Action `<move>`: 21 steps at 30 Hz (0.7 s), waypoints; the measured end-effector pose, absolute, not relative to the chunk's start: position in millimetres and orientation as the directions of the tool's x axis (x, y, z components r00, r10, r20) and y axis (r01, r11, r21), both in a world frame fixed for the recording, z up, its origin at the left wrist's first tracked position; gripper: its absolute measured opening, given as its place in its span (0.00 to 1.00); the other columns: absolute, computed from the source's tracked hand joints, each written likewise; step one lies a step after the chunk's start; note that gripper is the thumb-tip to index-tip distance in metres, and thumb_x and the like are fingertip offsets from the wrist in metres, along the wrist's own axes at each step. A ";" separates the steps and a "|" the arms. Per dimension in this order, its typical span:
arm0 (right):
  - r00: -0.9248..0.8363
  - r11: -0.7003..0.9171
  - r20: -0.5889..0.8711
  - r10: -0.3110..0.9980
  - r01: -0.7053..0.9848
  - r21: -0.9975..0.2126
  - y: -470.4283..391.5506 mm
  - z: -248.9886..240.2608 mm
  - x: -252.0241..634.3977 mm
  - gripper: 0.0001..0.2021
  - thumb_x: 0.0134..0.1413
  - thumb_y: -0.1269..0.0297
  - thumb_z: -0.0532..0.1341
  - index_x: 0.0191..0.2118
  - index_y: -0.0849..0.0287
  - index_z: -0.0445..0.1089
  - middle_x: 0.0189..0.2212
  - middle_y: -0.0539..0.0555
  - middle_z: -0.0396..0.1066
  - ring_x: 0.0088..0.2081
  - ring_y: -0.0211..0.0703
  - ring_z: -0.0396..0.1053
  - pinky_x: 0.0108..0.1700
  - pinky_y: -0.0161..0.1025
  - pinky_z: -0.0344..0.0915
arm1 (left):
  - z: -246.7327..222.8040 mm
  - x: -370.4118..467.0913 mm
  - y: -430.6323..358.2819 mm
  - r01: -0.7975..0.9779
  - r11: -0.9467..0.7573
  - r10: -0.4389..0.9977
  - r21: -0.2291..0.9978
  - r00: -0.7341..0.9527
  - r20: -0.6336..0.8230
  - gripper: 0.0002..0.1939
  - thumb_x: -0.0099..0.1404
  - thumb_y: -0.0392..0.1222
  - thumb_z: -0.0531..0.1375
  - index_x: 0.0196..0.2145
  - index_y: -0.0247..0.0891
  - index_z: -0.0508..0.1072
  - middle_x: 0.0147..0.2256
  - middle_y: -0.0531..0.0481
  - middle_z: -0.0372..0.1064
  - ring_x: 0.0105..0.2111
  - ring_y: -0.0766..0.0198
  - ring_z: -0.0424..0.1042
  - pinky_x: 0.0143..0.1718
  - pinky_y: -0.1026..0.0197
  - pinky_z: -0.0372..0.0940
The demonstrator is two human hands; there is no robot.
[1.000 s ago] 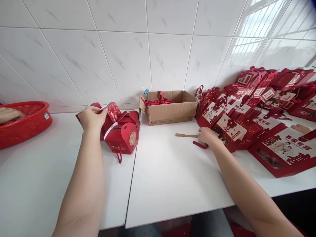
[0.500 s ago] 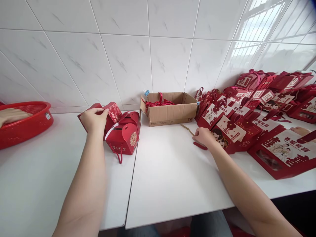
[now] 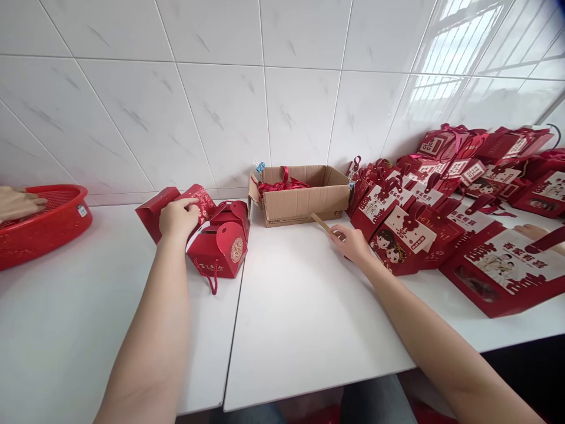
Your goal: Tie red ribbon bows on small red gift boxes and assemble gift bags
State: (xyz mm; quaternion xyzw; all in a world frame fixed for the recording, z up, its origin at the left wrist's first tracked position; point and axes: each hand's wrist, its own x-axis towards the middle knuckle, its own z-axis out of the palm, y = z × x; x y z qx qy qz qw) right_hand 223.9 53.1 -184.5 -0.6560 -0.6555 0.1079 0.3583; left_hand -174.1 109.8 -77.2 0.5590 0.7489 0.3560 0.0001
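My left hand (image 3: 179, 218) is closed over the upper part of a red gift box (image 3: 152, 206), fingers bent and partly hidden. Beside it, a patterned red box (image 3: 199, 200) leans behind, and a smaller red gift box (image 3: 223, 250) with a gold round emblem and a twisted cord handle stands in front. On the right, my right hand (image 3: 352, 242) pinches a narrow tan strip (image 3: 323, 224), whose free end points toward the cardboard box (image 3: 304, 207). Red ribbon (image 3: 285, 185) lies in that cardboard box.
Many red gift boxes (image 3: 397, 241) with strap handles crowd the right side. At far left, another person's hand (image 3: 20, 203) is in a red plastic basket (image 3: 48, 235). A seam runs across the white table (image 3: 304, 330), and a tiled wall (image 3: 220, 106) stands behind.
My right hand has moved slightly left and lifted the tan strip off the table. The red piece beneath that hand no longer shows. My left hand has shifted right, its fingers lower on the box.
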 end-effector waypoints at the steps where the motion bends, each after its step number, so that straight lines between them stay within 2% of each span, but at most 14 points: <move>1: 0.118 0.145 0.360 0.926 0.767 -0.625 53.7 -185.8 223.2 0.08 0.53 0.60 0.59 0.35 0.54 0.75 0.32 0.51 0.78 0.31 0.45 0.73 0.33 0.37 0.65 | -77.0 -174.8 110.3 0.835 0.117 0.834 0.538 -0.377 0.404 0.20 0.59 0.34 0.55 0.47 0.38 0.76 0.38 0.48 0.76 0.30 0.62 0.67 0.36 0.60 0.64; 4: 0.143 0.213 0.440 0.886 0.718 -0.663 56.3 -189.3 222.8 0.11 0.54 0.57 0.59 0.33 0.55 0.77 0.33 0.53 0.78 0.34 0.47 0.74 0.38 0.40 0.68 | -70.8 -176.3 109.8 0.830 0.112 0.785 0.547 -0.412 0.463 0.22 0.58 0.32 0.54 0.50 0.38 0.74 0.36 0.50 0.75 0.27 0.66 0.65 0.38 0.60 0.65; 8: 0.172 0.277 0.513 0.841 0.677 -0.682 61.0 -194.2 224.6 0.12 0.51 0.55 0.61 0.34 0.56 0.77 0.35 0.55 0.78 0.35 0.49 0.75 0.40 0.43 0.70 | -46.1 -173.3 96.3 0.848 0.063 0.633 0.526 -0.442 0.636 0.22 0.58 0.29 0.53 0.49 0.40 0.75 0.36 0.51 0.76 0.30 0.64 0.68 0.43 0.56 0.66; 11: 0.168 0.326 0.554 0.816 0.658 -0.679 63.7 -197.7 226.4 0.12 0.50 0.58 0.61 0.37 0.56 0.77 0.36 0.56 0.78 0.35 0.48 0.75 0.41 0.45 0.70 | -23.0 -162.0 71.7 0.879 -0.208 0.371 0.428 -0.335 0.867 0.22 0.59 0.27 0.52 0.48 0.36 0.75 0.40 0.49 0.76 0.36 0.63 0.72 0.44 0.57 0.67; 14: 0.178 0.362 0.584 0.792 0.633 -0.684 63.9 -198.6 227.3 0.12 0.53 0.60 0.58 0.38 0.56 0.77 0.37 0.56 0.77 0.34 0.47 0.73 0.41 0.46 0.69 | -7.2 -140.0 42.6 0.758 -0.553 0.246 0.346 -0.248 0.937 0.20 0.63 0.29 0.49 0.48 0.33 0.74 0.44 0.48 0.74 0.42 0.62 0.73 0.44 0.56 0.67; 15: 0.183 0.373 0.591 0.785 0.623 -0.688 63.4 -198.0 227.2 0.12 0.53 0.60 0.58 0.38 0.56 0.77 0.37 0.56 0.77 0.33 0.46 0.73 0.41 0.46 0.69 | -5.0 -130.4 34.7 0.699 -0.618 0.248 0.361 -0.262 0.932 0.18 0.63 0.30 0.50 0.47 0.35 0.74 0.44 0.49 0.75 0.42 0.60 0.73 0.42 0.55 0.68; 17: 0.191 0.396 0.603 0.774 0.597 -0.697 61.8 -195.4 226.1 0.11 0.53 0.59 0.59 0.37 0.55 0.77 0.36 0.56 0.76 0.33 0.46 0.72 0.40 0.45 0.68 | -6.7 -109.0 24.6 0.578 -0.678 0.406 0.454 -0.221 0.887 0.14 0.62 0.34 0.54 0.44 0.41 0.74 0.42 0.51 0.75 0.40 0.59 0.72 0.38 0.55 0.68; 18: 0.196 0.407 0.609 0.769 0.584 -0.702 60.9 -193.4 225.0 0.11 0.52 0.58 0.60 0.36 0.55 0.77 0.35 0.56 0.75 0.34 0.46 0.71 0.40 0.45 0.68 | -10.5 -97.6 22.9 0.508 -0.696 0.476 0.507 -0.202 0.856 0.13 0.61 0.33 0.56 0.42 0.39 0.75 0.40 0.51 0.75 0.37 0.61 0.72 0.37 0.57 0.68; 21: 0.265 0.432 0.598 0.756 0.485 -0.760 58.4 -184.8 220.7 0.11 0.49 0.54 0.63 0.33 0.54 0.77 0.36 0.56 0.71 0.35 0.45 0.68 0.38 0.43 0.66 | -31.6 -63.7 28.3 0.306 -0.621 0.761 0.721 0.017 0.648 0.10 0.60 0.35 0.58 0.39 0.37 0.77 0.32 0.51 0.74 0.30 0.67 0.70 0.30 0.64 0.65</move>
